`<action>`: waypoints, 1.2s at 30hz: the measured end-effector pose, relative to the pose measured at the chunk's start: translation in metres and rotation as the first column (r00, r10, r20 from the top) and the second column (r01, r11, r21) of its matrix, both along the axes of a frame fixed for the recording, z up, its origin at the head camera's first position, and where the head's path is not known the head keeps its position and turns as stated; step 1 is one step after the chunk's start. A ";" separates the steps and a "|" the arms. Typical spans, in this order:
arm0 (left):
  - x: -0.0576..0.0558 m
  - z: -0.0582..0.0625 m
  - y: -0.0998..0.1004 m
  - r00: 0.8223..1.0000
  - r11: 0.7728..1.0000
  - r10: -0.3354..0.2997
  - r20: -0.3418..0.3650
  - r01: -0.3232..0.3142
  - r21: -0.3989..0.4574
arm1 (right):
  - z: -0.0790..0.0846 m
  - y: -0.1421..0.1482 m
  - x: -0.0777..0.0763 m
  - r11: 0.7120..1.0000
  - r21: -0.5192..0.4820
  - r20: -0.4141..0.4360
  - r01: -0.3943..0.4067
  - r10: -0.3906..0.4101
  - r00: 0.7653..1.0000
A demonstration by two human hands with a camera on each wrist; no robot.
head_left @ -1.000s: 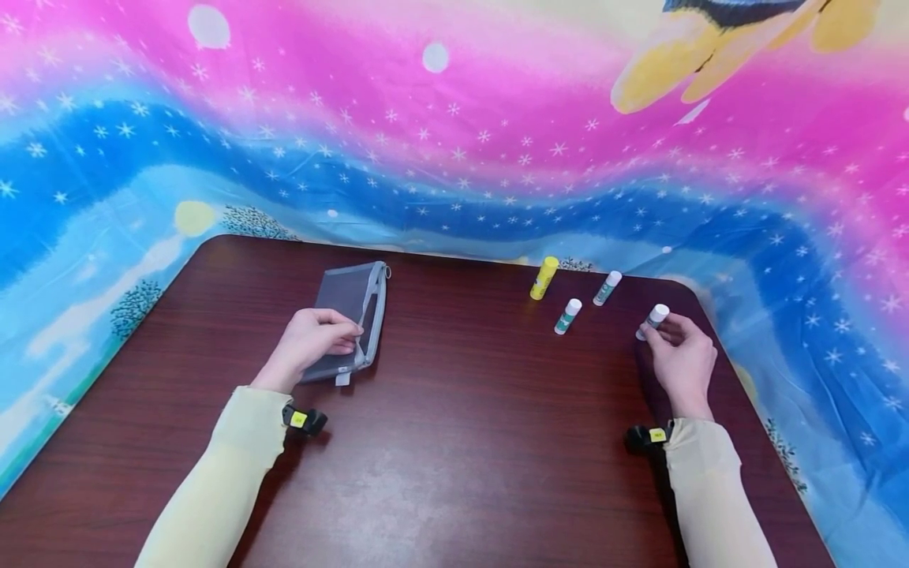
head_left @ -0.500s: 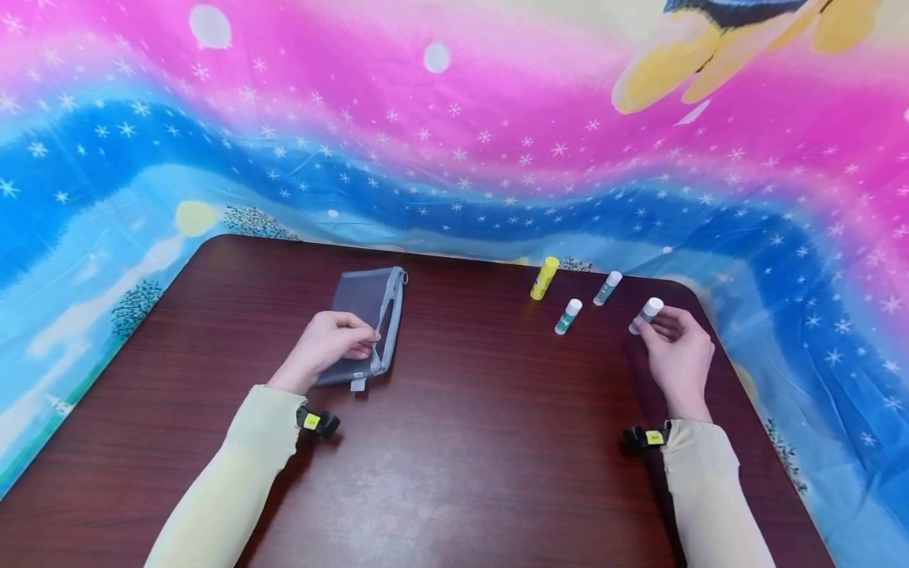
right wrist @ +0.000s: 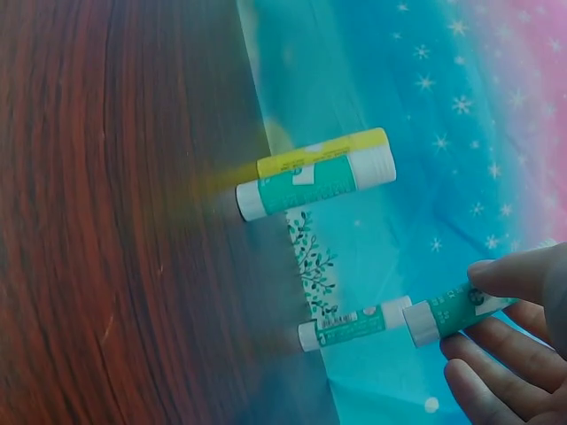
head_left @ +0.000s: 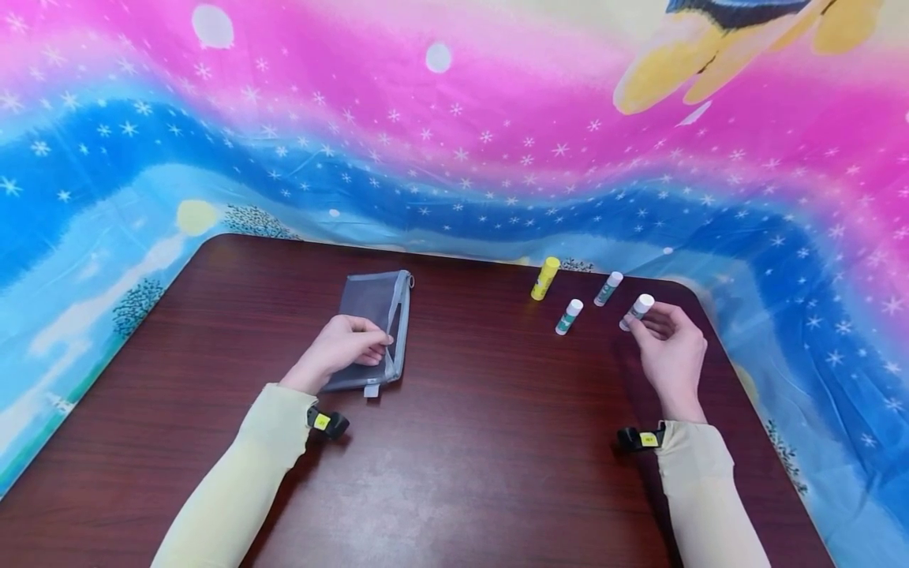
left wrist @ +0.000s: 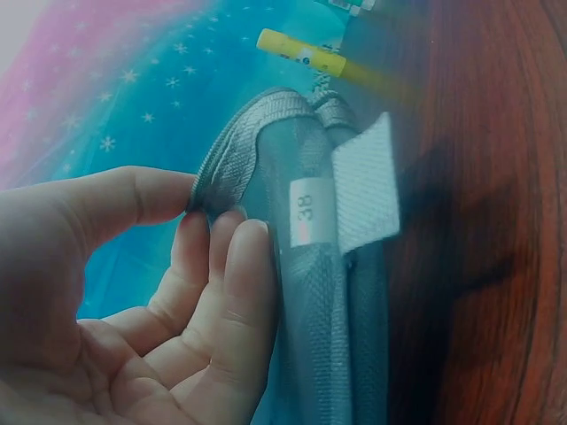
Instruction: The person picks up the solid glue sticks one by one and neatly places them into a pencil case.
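My left hand (head_left: 346, 345) pinches the zippered edge of a grey mesh zip pouch (head_left: 365, 296), between thumb and fingertips. In the left wrist view the pouch (left wrist: 310, 292) shows a white tab and a label reading 38. At the right, my right hand (head_left: 675, 351) grips a green-and-white glue stick (head_left: 641, 304) between thumb and fingers. The right wrist view shows this held glue stick (right wrist: 443, 316) tilted, its lower end away from the fingers. Two more green-and-white glue sticks, one nearer (head_left: 569, 317) and one farther back (head_left: 608, 289), stand upright beside a yellow glue stick (head_left: 545, 278).
A dark red-brown wooden table (head_left: 461, 442) with rounded far corners lies under everything. A colourful printed cloth (head_left: 454, 181) with snowflakes hangs along its far and side edges. A black wrist camera (head_left: 330, 424) is strapped at the left sleeve, another camera (head_left: 639, 439) at the right.
My left hand has moved rightward with the pouch. My right hand has shifted a little left and away from me, carrying its glue stick toward the standing ones, which have stayed put.
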State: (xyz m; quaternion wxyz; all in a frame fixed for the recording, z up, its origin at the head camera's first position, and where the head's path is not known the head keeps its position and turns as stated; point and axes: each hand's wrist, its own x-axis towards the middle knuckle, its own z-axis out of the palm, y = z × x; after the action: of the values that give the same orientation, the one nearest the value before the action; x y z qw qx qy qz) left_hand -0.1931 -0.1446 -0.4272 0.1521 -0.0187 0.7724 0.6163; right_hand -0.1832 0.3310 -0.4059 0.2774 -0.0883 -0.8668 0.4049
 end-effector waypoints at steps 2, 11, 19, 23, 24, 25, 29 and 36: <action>0.000 0.000 0.001 1.000 1.000 -0.004 -0.010 0.004 -0.007 | 0.000 -0.002 0.000 1.000 -0.002 -0.002 -0.005 0.005 1.000; 0.005 0.003 0.004 0.999 1.000 0.002 -0.034 -0.003 -0.025 | 0.000 -0.010 -0.001 0.999 -0.025 -0.018 -0.043 0.043 0.999; 0.004 0.002 0.002 0.999 1.000 0.011 -0.032 -0.011 -0.008 | 0.002 -0.020 -0.001 0.997 -0.041 -0.030 -0.068 0.066 0.997; 0.002 0.000 0.004 0.999 1.000 0.013 -0.031 -0.013 0.010 | 0.005 -0.028 0.000 0.995 -0.042 -0.039 -0.087 0.086 0.996; 0.001 0.000 0.005 0.999 1.000 0.016 -0.028 -0.015 0.014 | 0.006 -0.030 0.000 0.995 -0.043 -0.040 -0.094 0.092 0.995; 0.001 0.000 0.006 0.999 1.000 0.018 -0.026 -0.018 0.017 | 0.008 -0.032 0.000 0.994 -0.045 -0.043 -0.101 0.100 0.994; -0.002 -0.001 0.012 0.999 1.000 0.019 -0.028 -0.018 0.021 | 0.012 -0.040 0.000 0.989 -0.058 -0.050 -0.134 0.131 0.990; -0.003 0.003 0.023 0.999 0.998 0.014 -0.033 -0.012 0.057 | 0.017 -0.055 0.000 0.980 -0.075 -0.033 -0.182 0.180 0.983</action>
State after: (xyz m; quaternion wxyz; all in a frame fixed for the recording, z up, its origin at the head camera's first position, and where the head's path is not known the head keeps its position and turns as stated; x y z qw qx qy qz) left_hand -0.1961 -0.1213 -0.4244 0.1359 -0.0091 0.7568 0.6393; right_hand -0.1836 0.2760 -0.3892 0.2472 -0.0143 -0.8512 0.4628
